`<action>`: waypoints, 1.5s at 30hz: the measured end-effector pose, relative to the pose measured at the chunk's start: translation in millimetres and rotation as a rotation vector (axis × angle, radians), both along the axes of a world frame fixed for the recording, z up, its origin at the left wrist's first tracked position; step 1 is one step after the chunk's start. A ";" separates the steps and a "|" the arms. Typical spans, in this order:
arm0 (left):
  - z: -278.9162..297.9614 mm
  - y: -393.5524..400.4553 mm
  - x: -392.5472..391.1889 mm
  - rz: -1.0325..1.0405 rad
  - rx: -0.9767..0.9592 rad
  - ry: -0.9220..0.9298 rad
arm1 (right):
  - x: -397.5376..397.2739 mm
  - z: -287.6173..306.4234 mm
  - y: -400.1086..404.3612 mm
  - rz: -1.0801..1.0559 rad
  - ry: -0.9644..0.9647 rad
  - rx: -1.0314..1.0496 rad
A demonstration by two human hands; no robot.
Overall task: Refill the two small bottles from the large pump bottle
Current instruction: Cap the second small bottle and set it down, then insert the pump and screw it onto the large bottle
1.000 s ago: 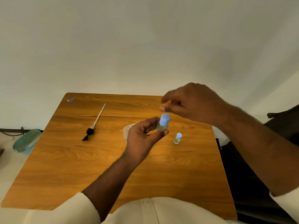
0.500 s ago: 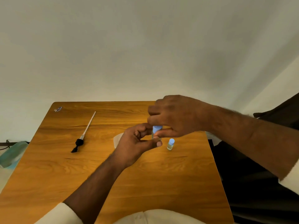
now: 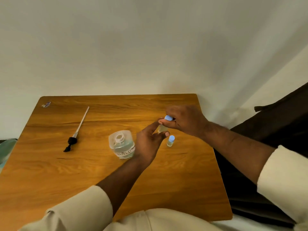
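Blue-capped small bottle (image 3: 162, 128), light, smooth and likely slippery, sat over the tabletop (image 3: 66, 172) centre; left hand (image 3: 150, 144) fingers pinched its body, right hand (image 3: 183, 120) fingers gripped the cap (image 3: 168, 117)

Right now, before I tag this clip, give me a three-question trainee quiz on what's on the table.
1. True or false: the large bottle has its pump fitted.
2. What does the right hand pinch? A) blue cap B) pump C) sticker
3. Fill in: the left hand holds a small ____.

Key: 1 false, the pump lies apart on the table. 2 A. 3 bottle; another capped small bottle stands beside it.
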State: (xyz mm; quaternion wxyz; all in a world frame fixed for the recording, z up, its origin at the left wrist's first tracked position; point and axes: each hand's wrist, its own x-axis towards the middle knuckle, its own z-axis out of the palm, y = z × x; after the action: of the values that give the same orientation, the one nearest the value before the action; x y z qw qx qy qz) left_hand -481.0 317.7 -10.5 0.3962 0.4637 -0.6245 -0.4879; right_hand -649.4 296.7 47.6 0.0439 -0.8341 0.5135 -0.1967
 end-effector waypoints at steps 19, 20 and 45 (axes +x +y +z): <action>-100.6 -40.6 -16.5 -0.218 0.340 -0.543 | -57.6 -125.0 -4.6 -0.367 0.010 0.592; -102.0 -40.5 -18.9 -0.231 0.346 -0.545 | -57.4 -126.7 -3.4 -0.366 0.001 0.601; 33.1 -6.9 87.3 0.090 0.174 -0.073 | 85.0 -25.0 -4.9 -0.160 -0.072 0.259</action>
State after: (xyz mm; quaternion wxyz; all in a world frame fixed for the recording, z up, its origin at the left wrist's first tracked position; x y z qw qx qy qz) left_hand -393.7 310.8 22.6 0.3530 0.5415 -0.5724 -0.5045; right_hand -564.5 291.8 22.6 0.1535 -0.7703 0.5976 -0.1614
